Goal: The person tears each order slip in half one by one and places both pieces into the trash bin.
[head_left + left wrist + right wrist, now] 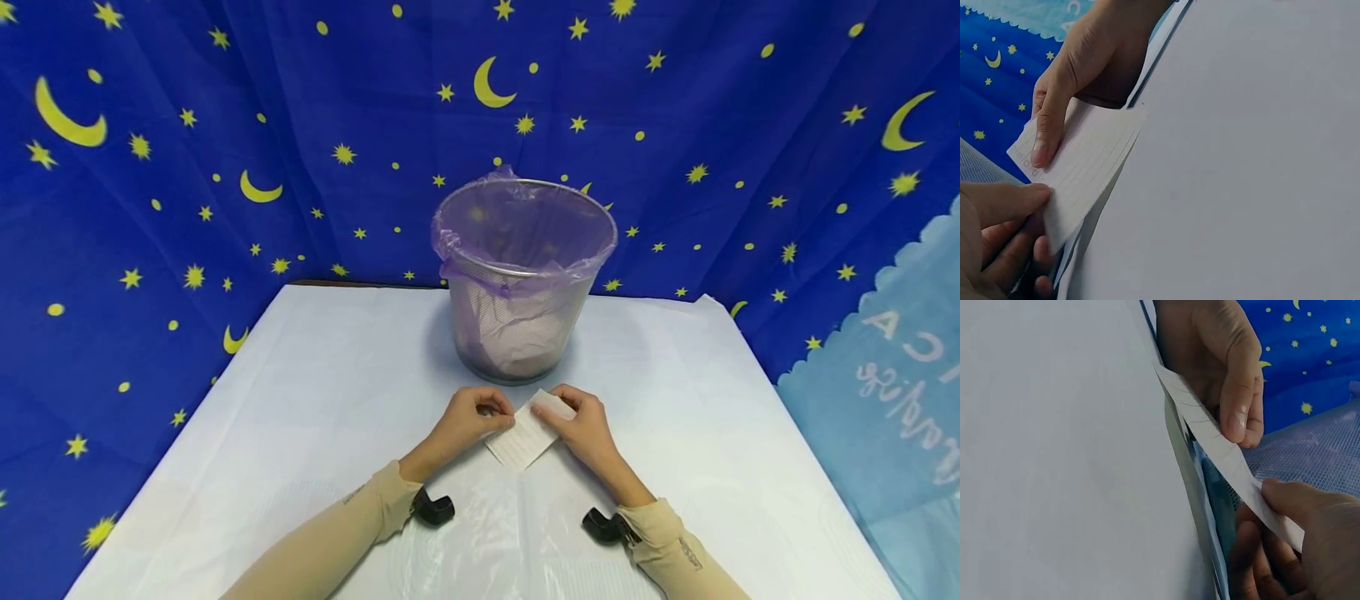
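Observation:
A small sheet of lined paper is held between both hands, tilted above the table in front of a mesh wastebasket. My left hand pinches the sheet's left edge between thumb and fingers. Across from it, my right hand grips the opposite side, thumb lying on top. Ruled lines and a row of small printed boxes show on the paper in the left wrist view. From the right wrist, the paper appears nearly edge-on. The wastebasket has a purple plastic liner folded over its metal rim.
A white-covered table lies under the hands. Behind it hangs a blue curtain with yellow moons and stars. A light blue cloth with lettering hangs at the right. Black wrist mounts stick out near both cuffs.

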Available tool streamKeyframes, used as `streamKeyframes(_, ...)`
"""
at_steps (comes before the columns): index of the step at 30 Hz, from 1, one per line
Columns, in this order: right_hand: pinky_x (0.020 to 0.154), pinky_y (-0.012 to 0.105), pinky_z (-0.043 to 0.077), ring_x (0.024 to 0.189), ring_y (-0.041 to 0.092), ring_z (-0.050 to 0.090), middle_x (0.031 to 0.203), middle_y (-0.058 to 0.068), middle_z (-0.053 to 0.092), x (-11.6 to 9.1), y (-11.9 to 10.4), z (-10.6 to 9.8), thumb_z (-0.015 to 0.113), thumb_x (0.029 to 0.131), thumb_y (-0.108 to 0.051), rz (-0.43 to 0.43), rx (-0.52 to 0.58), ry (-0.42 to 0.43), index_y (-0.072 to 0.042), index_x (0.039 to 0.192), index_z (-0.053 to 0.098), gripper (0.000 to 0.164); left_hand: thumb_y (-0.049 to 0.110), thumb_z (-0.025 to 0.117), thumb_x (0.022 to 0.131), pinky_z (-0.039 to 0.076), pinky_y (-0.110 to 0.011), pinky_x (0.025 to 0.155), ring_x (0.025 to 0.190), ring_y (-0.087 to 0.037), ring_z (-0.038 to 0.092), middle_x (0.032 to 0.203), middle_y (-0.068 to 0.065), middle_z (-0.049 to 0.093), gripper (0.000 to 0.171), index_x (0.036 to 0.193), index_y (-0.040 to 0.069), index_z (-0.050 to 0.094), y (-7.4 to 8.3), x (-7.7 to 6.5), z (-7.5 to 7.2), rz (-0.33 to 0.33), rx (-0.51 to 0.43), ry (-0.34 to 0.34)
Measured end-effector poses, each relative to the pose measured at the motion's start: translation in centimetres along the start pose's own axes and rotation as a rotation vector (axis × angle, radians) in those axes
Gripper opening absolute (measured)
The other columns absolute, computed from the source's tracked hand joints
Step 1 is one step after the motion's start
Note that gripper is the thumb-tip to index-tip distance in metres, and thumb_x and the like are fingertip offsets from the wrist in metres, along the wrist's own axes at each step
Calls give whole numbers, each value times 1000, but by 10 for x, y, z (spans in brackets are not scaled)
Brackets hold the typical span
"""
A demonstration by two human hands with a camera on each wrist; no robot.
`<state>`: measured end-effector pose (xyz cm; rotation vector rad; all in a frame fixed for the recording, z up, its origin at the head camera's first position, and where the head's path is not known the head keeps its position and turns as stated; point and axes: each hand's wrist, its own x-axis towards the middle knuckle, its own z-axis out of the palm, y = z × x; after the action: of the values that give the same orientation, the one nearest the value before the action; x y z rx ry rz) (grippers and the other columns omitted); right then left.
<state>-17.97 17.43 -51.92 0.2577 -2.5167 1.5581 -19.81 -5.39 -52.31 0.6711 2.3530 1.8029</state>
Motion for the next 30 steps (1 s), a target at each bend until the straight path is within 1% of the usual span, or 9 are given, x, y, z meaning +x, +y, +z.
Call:
streamKeyframes(4,60,22,45,66,9,58,78,-2,70,0,1,0,82,83,-28,-23,-1,-48,-18,86,72,14,9,80,82,49,-22,67,80,-26,66,88,-12,72,12,91,5,73,1,1,-3,-11,-61,9)
streamKeyframes(7,57,22,47,63,7,59,76,-1,71,0,1,-1,81,84,-24,-37,14,-103,-16,85,71,13,10,80,82,49,-21,67,81,-27,65,89,-15,73,13,92,4,73,0,3,-5,-16,-91,11)
streamKeyframes(10,53,21,45,58,4,55,73,-2,70,0,0,-2,80,85,-23,-39,15,-160,-16,85,70,11,11,80,83,51,-23,71,80,-21,66,88,-12,74,12,91,6,73,0,5,-7,-19,-102,20)
streamKeyframes(15,47,21,37,50,2,41,72,-8,66,0,0,-4,78,86,-29,-75,-80,-256,-25,85,72,7,15,80,83,48,-29,83,85,-14,68,86,-2,75,9,89,13,74,-1,7,-7,-12,-51,39)
streamKeyframes(18,51,22,42,54,4,48,78,-10,69,0,-1,-3,76,88,-31,-97,-99,-294,-27,87,72,6,17,81,82,47,-31,85,86,-13,68,84,1,74,9,87,15,74,-2,7,-7,-9,-26,26)
streamKeyframes(21,56,22,46,63,9,58,80,-8,70,-1,-1,-1,75,89,-32,-106,-77,-292,-26,89,73,7,17,81,82,49,-30,83,84,-13,67,84,1,73,9,87,16,73,-2,7,-6,0,-12,5)
streamKeyframes(25,66,24,53,75,13,66,84,-4,72,-3,0,2,74,90,-28,-143,-26,-270,-21,90,74,7,16,80,83,52,-28,80,82,-14,67,85,-2,72,10,88,13,73,-3,6,-6,22,2,-27)
streamKeyframes(28,74,26,56,83,11,69,88,-4,73,-4,0,4,74,90,-25,-178,-9,-268,-19,92,75,7,13,80,83,52,-30,80,81,-15,66,86,-2,72,11,90,13,73,-3,4,-6,33,7,-51)
streamKeyframes(30,76,27,57,85,9,69,89,-7,73,-5,-1,4,74,90,-27,-191,-14,-265,-19,93,75,8,14,79,84,52,-30,81,82,-15,67,88,-1,72,11,92,14,73,-2,3,-6,30,11,-60)
